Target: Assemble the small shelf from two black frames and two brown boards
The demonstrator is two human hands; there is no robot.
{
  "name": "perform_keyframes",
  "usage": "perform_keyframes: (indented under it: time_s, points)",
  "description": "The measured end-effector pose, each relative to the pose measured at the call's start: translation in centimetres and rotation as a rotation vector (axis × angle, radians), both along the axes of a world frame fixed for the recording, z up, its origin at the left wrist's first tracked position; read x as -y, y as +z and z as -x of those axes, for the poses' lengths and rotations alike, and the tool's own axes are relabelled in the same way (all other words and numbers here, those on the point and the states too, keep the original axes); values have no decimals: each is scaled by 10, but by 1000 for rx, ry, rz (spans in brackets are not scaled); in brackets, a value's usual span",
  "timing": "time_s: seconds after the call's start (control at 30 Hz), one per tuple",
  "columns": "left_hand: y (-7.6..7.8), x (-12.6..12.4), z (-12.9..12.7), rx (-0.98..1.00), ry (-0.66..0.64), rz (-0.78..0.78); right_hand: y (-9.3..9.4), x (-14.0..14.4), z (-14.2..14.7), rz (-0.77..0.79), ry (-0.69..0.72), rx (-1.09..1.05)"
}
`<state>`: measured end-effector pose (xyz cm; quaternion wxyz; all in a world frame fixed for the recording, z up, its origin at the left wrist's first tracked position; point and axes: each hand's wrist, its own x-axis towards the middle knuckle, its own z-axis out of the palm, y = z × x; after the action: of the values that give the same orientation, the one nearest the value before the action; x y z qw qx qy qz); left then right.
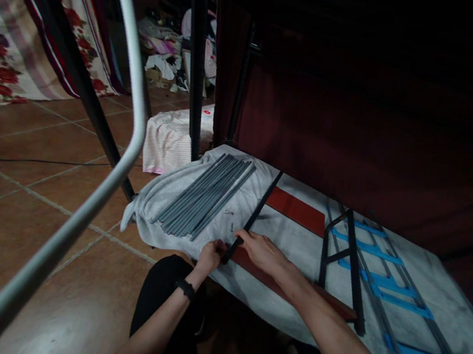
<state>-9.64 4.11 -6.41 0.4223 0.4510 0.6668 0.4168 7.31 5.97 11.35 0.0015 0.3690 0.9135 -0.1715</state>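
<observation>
Both hands met at the near end of a black bar, just below centre of the frame. The bar lay on a grey cloth spread over the floor, its long axis running from the hands up and slightly right toward the dark red curtain at top centre. So the bar stretched away from the person, near end at the fingertips, far end well beyond reach.

Left hand was curled around the bar's near tip, fingers closed on it, prob. a pinch w/ thumb, though the light was too poor to say exactly. A black wristband sat on that wrist. Right hand lay flat and spread, palm down, just beside the bar on its right side, fingertips touching or nearly touching it and resting over a red board that ran under the bar. Both hands about equally near; left one had the actual grip.

Left of the bar, apart from it: a bundle of grey rods, lying roughly parallel. Right of it: a black frame w/ blue straps, in the lower right. A grey tube crossed the left foreground, close to the camera, not over the bar. Nothing lay over the bar's length.
</observation>
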Motion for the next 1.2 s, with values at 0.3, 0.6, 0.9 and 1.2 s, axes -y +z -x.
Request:
perform_keyframes:
  time_s: [0.3, 0.6, 0.9, 1.2]
  points:
    - [9, 2, 5, -47, 16, 34, -1, -3, -1, 18, 4, -19]
    - [9, -3, 2, -53, -46, 44, -3, -4, -3, 44, 8, -34]
    - [16, -1, 1, -135, -71, 4, -1, -4, -3, 14, 11, -11]
    - [18, 1, 4, -201, -75, 44, 0, -4, -4, 29, 3, -35]
